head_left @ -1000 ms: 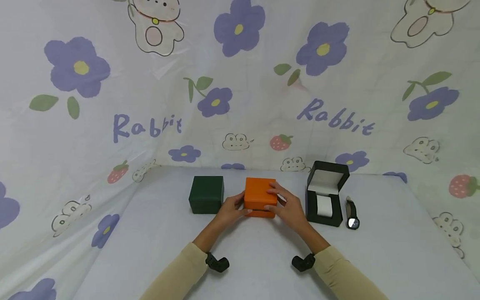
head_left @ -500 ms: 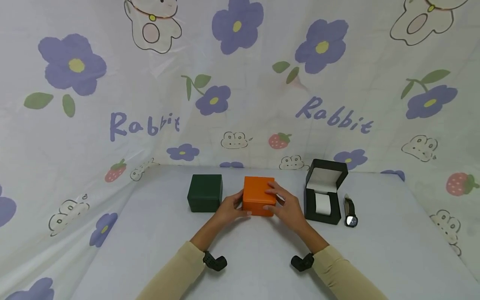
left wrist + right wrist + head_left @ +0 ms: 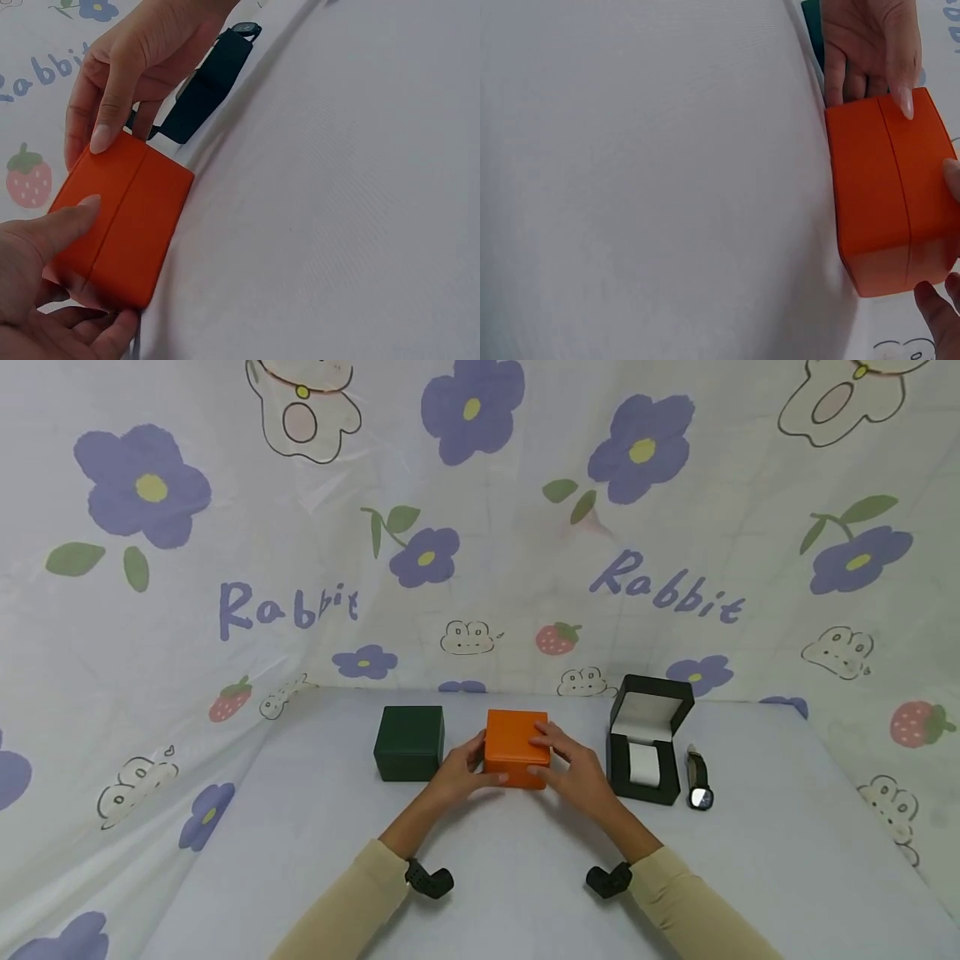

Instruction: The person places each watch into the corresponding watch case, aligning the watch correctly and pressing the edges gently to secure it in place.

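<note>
A glossy orange box (image 3: 516, 732) sits at the centre of the head view, its lid down. My left hand (image 3: 454, 777) holds its left side, thumb across the front and fingers along the side. From the right, my right hand (image 3: 577, 774) grips it, thumb on the front and fingertips over the lid's right edge. A thin seam between lid and base runs across the orange box (image 3: 139, 217) in the left wrist view. Both thumbs lie against that front face. Whatever is inside the box is hidden.
Left of the hands stands a closed dark green box (image 3: 409, 743). To the right, a black watch box (image 3: 645, 789) stands open, showing a white cushion (image 3: 644, 766). Beside it lies a dark-strapped wristwatch (image 3: 699, 781). A printed cloth (image 3: 480, 527) hangs behind the white tabletop (image 3: 517, 893).
The gap at the front of the orange box, seen a second ago, has closed as its lid came down. Both hands have stayed on the box. The view has shifted slightly.
</note>
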### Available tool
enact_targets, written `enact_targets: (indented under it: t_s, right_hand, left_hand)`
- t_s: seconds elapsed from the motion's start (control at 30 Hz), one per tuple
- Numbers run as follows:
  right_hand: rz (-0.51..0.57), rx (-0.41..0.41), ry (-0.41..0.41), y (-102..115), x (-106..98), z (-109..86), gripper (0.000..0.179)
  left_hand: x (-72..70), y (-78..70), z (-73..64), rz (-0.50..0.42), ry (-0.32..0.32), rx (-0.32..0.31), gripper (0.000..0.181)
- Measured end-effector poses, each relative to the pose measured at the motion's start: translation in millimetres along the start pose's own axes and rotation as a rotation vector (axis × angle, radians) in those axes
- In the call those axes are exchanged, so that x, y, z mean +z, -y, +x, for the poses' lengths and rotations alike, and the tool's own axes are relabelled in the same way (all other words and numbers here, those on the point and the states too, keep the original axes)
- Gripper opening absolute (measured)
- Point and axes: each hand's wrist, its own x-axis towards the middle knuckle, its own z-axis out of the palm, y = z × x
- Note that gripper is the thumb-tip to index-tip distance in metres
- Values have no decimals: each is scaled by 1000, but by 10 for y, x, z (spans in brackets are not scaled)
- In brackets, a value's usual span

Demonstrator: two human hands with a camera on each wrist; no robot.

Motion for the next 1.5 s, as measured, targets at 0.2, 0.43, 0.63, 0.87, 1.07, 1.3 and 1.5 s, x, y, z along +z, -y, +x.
enact_targets:
  t_s: [0.2, 0.43, 0.63, 0.87, 1.07, 1.3, 1.5]
  right_hand:
    - [-50, 27, 14, 82, -194, -51, 42]
    - [-73, 32, -21, 221, -460, -139, 37]
    - [-91, 5, -62, 286, -684, -283, 34]
    - [-113, 4, -84, 338, -962, -469, 32]
    - [-186, 34, -109, 359, -1166, -602, 31]
    - [-254, 71, -155, 347, -1381, -738, 28]
    - [-270, 111, -184, 328, -1544, -807, 23]
  left_hand:
    - [-6, -142, 3, 95, -90, -36, 98]
    - [34, -313, -13, 248, -164, 27, 95]
    - [150, -496, -70, 358, -202, 90, 91]
    - [323, -675, -86, 422, -202, 176, 86]
    - [482, -754, -27, 402, -142, 259, 80]
    - [681, -752, 62, 441, -71, 315, 75]
    - [814, -752, 148, 490, -26, 321, 75]
